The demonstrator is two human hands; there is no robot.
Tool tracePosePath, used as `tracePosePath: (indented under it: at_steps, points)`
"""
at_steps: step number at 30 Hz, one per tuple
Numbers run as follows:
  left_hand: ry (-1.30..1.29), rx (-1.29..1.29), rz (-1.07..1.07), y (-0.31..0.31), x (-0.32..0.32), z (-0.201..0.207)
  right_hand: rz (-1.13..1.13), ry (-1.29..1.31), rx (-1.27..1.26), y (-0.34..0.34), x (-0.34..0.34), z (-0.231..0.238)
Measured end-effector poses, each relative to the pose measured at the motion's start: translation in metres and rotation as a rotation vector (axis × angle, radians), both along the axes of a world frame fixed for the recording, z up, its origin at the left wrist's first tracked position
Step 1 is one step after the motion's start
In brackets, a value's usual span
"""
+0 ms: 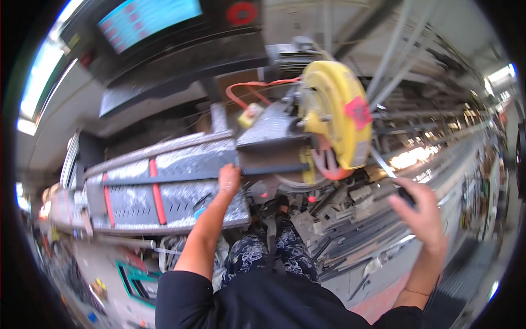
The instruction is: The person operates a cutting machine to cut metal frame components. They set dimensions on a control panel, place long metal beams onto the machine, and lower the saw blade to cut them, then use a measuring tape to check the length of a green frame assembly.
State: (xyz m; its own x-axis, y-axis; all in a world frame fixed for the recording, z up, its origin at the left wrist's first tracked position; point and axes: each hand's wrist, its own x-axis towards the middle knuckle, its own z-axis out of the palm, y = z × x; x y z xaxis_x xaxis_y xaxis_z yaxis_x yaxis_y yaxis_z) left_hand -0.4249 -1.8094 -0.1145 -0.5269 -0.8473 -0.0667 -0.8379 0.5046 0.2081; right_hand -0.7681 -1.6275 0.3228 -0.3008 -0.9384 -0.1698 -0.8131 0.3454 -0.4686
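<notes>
My left hand (229, 180) is closed on a long dark metal bar (181, 177) that lies across the feed table (131, 205). The bar's right part reaches under the yellow blade guard (339, 109) of a cut-off saw. A pale lever (383, 162) sticks out from the saw toward my right hand (423, 211). The lever's black grip (405, 196) sits between the thumb and fingers of that hand, which curl loosely round it. The blade is mostly hidden by the guard, and the picture is somewhat blurred.
Above the table hangs a control box with a lit screen (150, 22) and a red round button (241, 13). An orange cable (235, 93) runs to the saw. Metal offcuts (350, 241) litter the floor at right. A green frame (131, 285) lies lower left.
</notes>
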Motion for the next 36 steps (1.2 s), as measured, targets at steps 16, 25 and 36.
tracePosePath:
  at_steps: [16, 25, 36]
  points:
    - [0.120, 0.027, 0.167, 0.111, -0.001, 0.006, -0.028, -0.177, 0.082, -0.059, -0.019, 0.066]
    - [0.004, -0.140, 0.675, 0.135, 0.084, 0.049, -0.481, -0.399, -0.161, -0.069, -0.196, -0.131]
    - [-0.022, 0.124, 1.023, 0.142, 0.127, 0.008, 0.491, 1.053, 0.216, -0.030, -0.276, -0.447]
